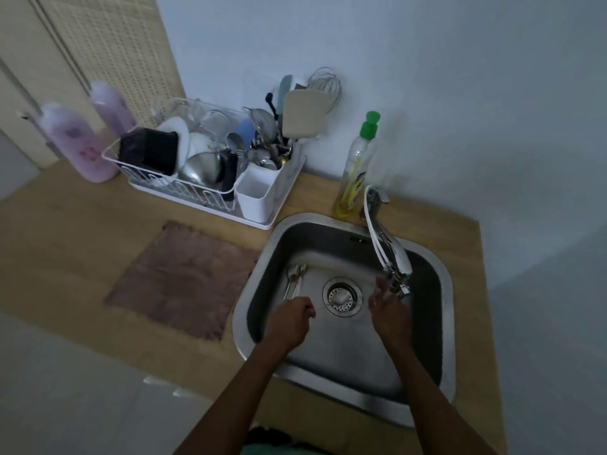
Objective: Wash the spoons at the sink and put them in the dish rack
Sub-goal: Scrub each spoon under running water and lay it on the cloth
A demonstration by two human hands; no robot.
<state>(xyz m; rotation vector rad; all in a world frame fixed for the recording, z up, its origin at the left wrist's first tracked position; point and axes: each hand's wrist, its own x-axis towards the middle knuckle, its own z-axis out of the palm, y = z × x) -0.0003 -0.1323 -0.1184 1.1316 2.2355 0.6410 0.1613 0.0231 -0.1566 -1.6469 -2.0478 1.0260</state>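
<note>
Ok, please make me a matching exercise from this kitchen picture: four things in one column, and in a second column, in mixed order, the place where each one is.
Things:
1. spoons
2. dish soap bottle
3. brown cloth
4. pink bottles

Places:
a. on the counter left of the dish rack
b. standing behind the sink, beside the faucet
c. in the sink basin, held at their handles by the left hand
d. flat on the counter left of the sink

Pairs: 1-c, 2-b, 3-d, 4-a
</note>
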